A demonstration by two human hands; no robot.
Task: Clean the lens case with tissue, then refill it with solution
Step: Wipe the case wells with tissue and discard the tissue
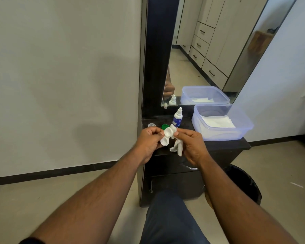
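Note:
A white two-well lens case [165,137] is held upright over the dark counter [224,146], both wells uncapped and facing me. My left hand [149,142] grips its left side. My right hand [192,146] pinches a crumpled white tissue [176,147] against the case's upper right edge; the tissue's tail hangs below my fingers. A green cap [164,127] and a clear cap [151,125] lie on the counter behind the case. The solution bottle [177,118], white with a blue label and its cap on, stands upright just behind them.
A translucent blue tub [222,136] holding folded white tissues sits at the counter's right. A mirror [209,50] rises behind it. Below the counter is a dark cabinet [174,184], with a black bin [245,184] on the floor to its right.

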